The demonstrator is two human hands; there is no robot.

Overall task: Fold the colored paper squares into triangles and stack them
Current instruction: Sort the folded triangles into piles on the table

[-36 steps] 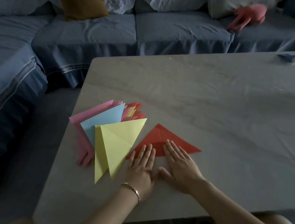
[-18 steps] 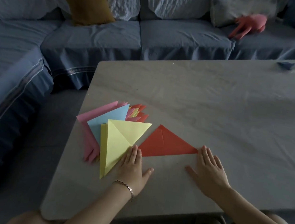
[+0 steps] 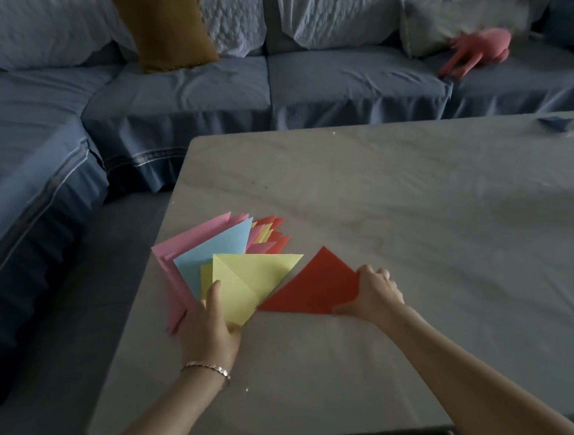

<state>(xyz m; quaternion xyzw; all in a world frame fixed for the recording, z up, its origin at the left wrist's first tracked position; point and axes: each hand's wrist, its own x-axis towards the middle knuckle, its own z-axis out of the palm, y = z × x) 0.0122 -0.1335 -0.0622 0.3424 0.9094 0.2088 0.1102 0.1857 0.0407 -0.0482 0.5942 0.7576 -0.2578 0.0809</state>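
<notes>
A red paper triangle [image 3: 318, 286] lies on the grey table [image 3: 400, 205]. My right hand [image 3: 374, 294] grips its right corner, thumb under the lower edge and fingers curled over the top. Left of it a fanned stack of folded papers [image 3: 227, 264] has a yellow triangle [image 3: 251, 283] on top, above light blue, pink and red sheets. My left hand [image 3: 209, 329] holds the near end of this stack, thumb lying on the yellow sheet. A bracelet sits on that wrist.
A blue sofa [image 3: 186, 85] wraps round the table's far and left sides, with a mustard cushion [image 3: 163, 22] and a pink plush toy [image 3: 477, 50] on it. A small blue object [image 3: 557, 122] lies at the table's far right edge.
My right hand has taken hold of the red triangle's right corner and lifted it slightly. My left hand has slid down and closed on the near end of the stack.
</notes>
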